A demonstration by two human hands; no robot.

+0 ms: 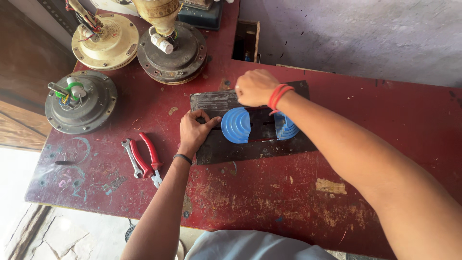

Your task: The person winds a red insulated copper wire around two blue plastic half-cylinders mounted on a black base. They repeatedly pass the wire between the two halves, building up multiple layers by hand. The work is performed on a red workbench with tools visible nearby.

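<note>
At the centre of the red workbench (269, 192) we find both hands on a dark metal plate (250, 147) that carries two blue stepped half-round formers. Our left hand (195, 131) lies at the plate's left end, fingers curled and thumb stretched toward the left former (236, 125); we cannot tell whether it grips anything or only steadies the plate. Our right hand (256, 87) is clenched into a loose fist over the plate's rear edge, with red bands at the wrist; what it holds, if anything, is hidden. The right former (287, 126) sits partly behind that forearm. We judge the work to be at an early setting stage: both formers are seated on the plate facing apart, no wire is visible on their steps, and the fan motors appear untouched at this moment. Left of the plate lie red-handled pliers (150, 158) and a small spanner (131, 156), touching each other. Further out stand three round motors: a grey one (81, 102) with a green fitting, a cream one (105, 41) bearing a small red-and-white label near its rim, and a dark one (172, 52) carrying a white cylinder. No packages or signs are legible elsewhere.
</note>
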